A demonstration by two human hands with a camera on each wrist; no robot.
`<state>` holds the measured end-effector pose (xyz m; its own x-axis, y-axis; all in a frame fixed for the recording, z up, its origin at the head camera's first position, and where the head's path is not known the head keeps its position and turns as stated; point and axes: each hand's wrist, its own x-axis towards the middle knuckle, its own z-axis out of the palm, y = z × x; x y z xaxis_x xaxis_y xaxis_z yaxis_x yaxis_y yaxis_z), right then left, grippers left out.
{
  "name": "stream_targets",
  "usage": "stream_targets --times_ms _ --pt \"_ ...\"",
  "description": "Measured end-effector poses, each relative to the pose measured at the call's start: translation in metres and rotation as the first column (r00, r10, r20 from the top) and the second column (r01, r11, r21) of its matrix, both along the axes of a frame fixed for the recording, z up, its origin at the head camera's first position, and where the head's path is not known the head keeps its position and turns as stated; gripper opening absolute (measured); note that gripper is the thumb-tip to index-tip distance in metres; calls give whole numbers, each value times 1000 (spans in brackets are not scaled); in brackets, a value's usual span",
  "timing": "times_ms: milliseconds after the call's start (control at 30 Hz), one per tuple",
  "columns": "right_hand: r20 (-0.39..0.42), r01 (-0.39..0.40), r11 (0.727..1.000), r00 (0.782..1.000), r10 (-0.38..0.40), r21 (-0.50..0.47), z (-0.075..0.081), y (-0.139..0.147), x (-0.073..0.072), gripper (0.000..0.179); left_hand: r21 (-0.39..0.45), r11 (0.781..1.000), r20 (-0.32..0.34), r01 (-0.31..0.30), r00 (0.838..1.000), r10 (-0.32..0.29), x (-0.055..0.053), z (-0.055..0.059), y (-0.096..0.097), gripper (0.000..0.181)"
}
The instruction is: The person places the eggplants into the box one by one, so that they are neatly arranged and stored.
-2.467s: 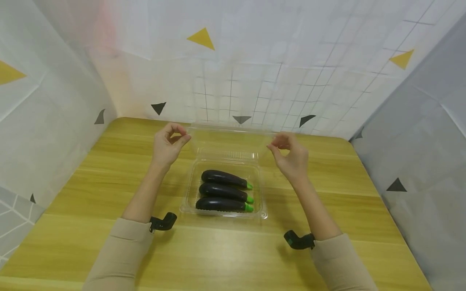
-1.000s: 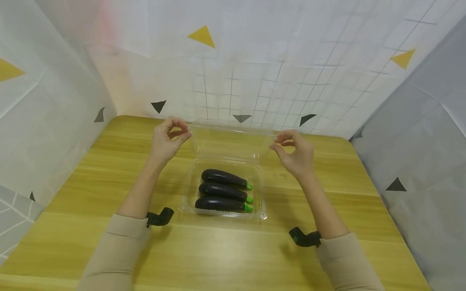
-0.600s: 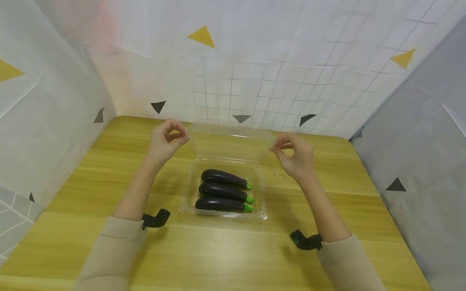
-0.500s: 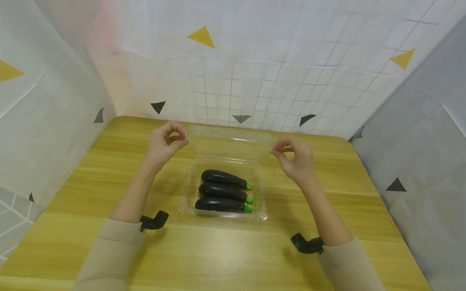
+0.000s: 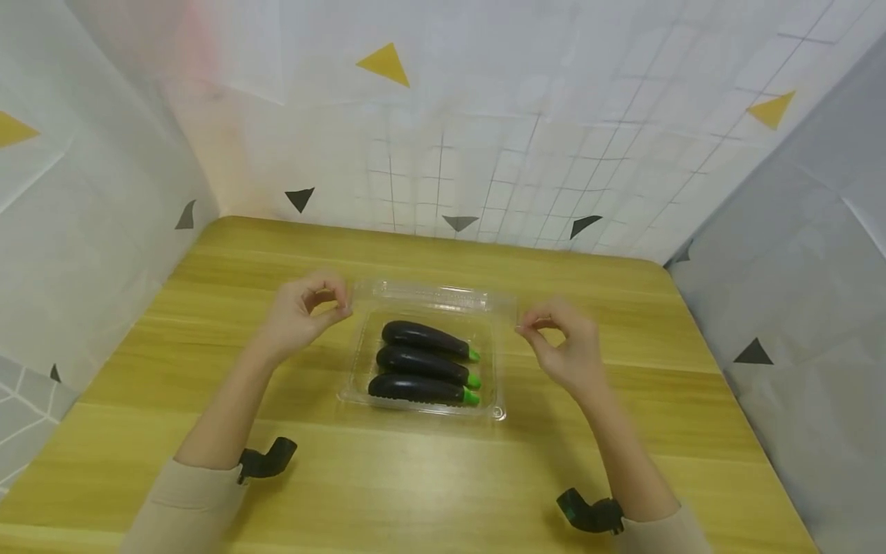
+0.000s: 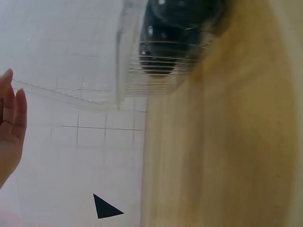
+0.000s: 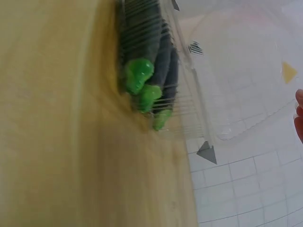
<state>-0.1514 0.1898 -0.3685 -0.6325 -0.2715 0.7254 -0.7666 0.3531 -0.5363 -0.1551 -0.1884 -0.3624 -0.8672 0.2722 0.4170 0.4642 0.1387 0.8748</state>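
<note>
A clear plastic clamshell container [image 5: 422,410] lies open on the table, with three dark eggplants [image 5: 421,365] side by side in its base, green stem ends to the right. Its hinged lid [image 5: 443,294] stands raised along the far side. My left hand [image 5: 301,317] pinches the lid's left corner between thumb and fingers. At the opposite corner, my right hand [image 5: 571,346] pinches the lid edge in the same way. The left wrist view shows the lid [image 6: 71,56] upright from the base. Only fingertips of my right hand [image 7: 299,116] show in the right wrist view.
The wooden table [image 5: 429,492] ends at a white sheet wall [image 5: 443,169] with grid lines and triangles. Grey-white side walls [image 5: 817,323] stand left and right. A black wrist camera [image 5: 268,459] sits on each forearm.
Both hands have come down and nearer to me, swinging the lid forward from its raised position toward the base. The eggplants and the base have stayed in place.
</note>
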Motion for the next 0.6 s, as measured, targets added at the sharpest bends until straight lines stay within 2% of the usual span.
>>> stream_targets --times_ms 167,300,467,600 --pt "1 -36 999 999 36 16 -16 2 17 34 -28 1000 -26 -10 1000 9 19 -16 0 25" --pt "35 -9 998 999 7 60 -32 3 30 36 -79 995 -52 -54 997 50 32 -27 1 29" --pt "16 -13 997 1000 11 81 -49 3 39 33 -191 974 -124 -120 987 97 41 -41 1 32" --pt "1 10 994 1000 -11 109 -59 2 46 32 -267 951 -207 -157 973 103 48 -52 1 37"
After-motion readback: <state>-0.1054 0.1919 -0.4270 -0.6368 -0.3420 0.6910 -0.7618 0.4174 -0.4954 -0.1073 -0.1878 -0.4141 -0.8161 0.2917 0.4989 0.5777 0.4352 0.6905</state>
